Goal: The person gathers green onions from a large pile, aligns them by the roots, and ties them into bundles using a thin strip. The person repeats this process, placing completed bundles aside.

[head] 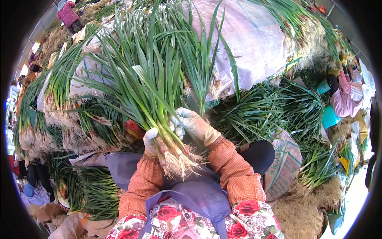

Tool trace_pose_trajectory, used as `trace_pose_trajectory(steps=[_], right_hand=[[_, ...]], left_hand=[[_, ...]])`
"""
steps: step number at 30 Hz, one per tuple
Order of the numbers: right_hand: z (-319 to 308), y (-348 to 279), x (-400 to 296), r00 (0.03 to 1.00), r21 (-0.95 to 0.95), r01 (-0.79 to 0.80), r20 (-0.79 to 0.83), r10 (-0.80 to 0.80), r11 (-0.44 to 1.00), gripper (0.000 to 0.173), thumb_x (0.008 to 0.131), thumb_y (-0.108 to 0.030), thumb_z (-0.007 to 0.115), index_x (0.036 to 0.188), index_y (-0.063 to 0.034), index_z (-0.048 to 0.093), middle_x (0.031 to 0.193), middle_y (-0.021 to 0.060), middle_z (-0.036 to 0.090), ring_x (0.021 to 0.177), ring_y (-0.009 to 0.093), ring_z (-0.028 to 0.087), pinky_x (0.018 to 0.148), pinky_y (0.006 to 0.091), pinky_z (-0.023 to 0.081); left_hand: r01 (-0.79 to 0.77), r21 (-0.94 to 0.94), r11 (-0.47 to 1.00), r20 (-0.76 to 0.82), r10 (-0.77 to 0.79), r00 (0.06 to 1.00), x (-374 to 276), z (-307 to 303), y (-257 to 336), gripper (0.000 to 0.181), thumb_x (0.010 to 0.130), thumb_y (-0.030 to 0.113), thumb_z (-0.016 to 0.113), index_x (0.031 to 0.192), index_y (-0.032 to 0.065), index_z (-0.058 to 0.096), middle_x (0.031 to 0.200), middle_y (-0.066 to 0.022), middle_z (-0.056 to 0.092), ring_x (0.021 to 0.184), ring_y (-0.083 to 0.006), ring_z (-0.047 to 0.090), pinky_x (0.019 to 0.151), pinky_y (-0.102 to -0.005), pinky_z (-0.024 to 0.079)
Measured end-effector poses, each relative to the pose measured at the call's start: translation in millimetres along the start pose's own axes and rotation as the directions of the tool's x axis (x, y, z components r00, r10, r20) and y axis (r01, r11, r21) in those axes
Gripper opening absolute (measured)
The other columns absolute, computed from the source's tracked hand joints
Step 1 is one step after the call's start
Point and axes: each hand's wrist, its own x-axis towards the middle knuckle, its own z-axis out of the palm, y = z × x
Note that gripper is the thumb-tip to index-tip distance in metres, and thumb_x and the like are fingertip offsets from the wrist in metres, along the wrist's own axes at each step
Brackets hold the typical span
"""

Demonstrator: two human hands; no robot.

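A bunch of leafy green plants with pale stalks and stringy roots [167,131], like green garlic, is held upright above my lap, its leaves fanning up and away. My left hand [151,142], in a whitish glove, grips the bunch from the left side near the roots. On the right, my right hand [191,122], in a soiled white glove, has its fingers curled against the stalks; whether it pinches any of them I cannot tell. A purple apron [194,194] covers my lap below the roots.
A pale woven sheet [238,44] covers a heap ahead. Bundled plants [59,86] are stacked at left, loose ones [256,110] lie at right. A woven sack [283,164] is beside my right knee. A co-worker in pink [347,95] sits far right near a teal stool [330,117].
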Motion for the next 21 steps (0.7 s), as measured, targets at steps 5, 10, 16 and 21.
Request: trace_pose_trajectory(steps=[5, 10, 16, 21], right_hand=[[-12, 20, -11, 0.859, -0.873, 0.177, -0.088, -0.505, 0.454, 0.005, 0.091, -0.012, 0.064, 0.091, -0.0073, 0.065, 0.076, 0.0030, 0.066, 0.062, 0.014, 0.062, 0.056, 0.0287, 0.050], [-110, 16, -41, 0.446, -0.734, -0.086, -0.633, -0.633, 0.673, 0.035, 0.086, -0.017, 0.071, 0.116, -0.0056, 0.056, 0.097, 0.0080, 0.063, 0.086, 0.017, 0.062, 0.077, 0.0297, 0.053], [-93, 67, -16, 0.657, -0.724, -0.556, -0.684, -0.316, 0.408, 0.050, 0.084, -0.026, 0.070, 0.125, -0.0042, 0.054, 0.108, 0.0114, 0.068, 0.096, 0.032, 0.066, 0.085, 0.0387, 0.050], [-77, 5, -43, 0.859, -0.037, 0.378, -0.360, -0.366, 0.925, 0.034, 0.091, -0.006, 0.061, 0.123, 0.0058, 0.056, 0.112, 0.0128, 0.066, 0.098, 0.022, 0.065, 0.085, 0.0311, 0.051]], left_hand=[[-0.016, 0.012, 1.000, -0.085, 0.017, 0.996, -5, 4, -1, 0.056, 0.076, 0.039, 0.065, 0.112, -0.0024, 0.054, 0.100, -0.0148, 0.060, 0.098, -0.0323, 0.059, 0.085, -0.0454, 0.052], [-0.054, -0.104, 0.993, 0.053, 0.060, 0.997, -4, 8, -1, 0.066, 0.080, 0.030, 0.062, 0.134, -0.0003, 0.040, 0.131, -0.0189, 0.048, 0.116, -0.0415, 0.054, 0.088, -0.0482, 0.055], [0.030, -0.130, 0.991, 0.023, -0.027, 0.999, -1, 1, -7, 0.072, 0.080, 0.027, 0.063, 0.142, 0.0016, 0.036, 0.134, -0.0261, 0.050, 0.102, -0.0327, 0.063, 0.084, -0.0433, 0.058], [-0.065, 0.091, 0.994, 0.063, 0.059, 0.996, -13, -3, 20, 0.071, 0.080, 0.041, 0.063, 0.126, -0.0111, 0.049, 0.110, -0.0202, 0.063, 0.105, -0.0321, 0.060, 0.096, -0.0439, 0.049]])
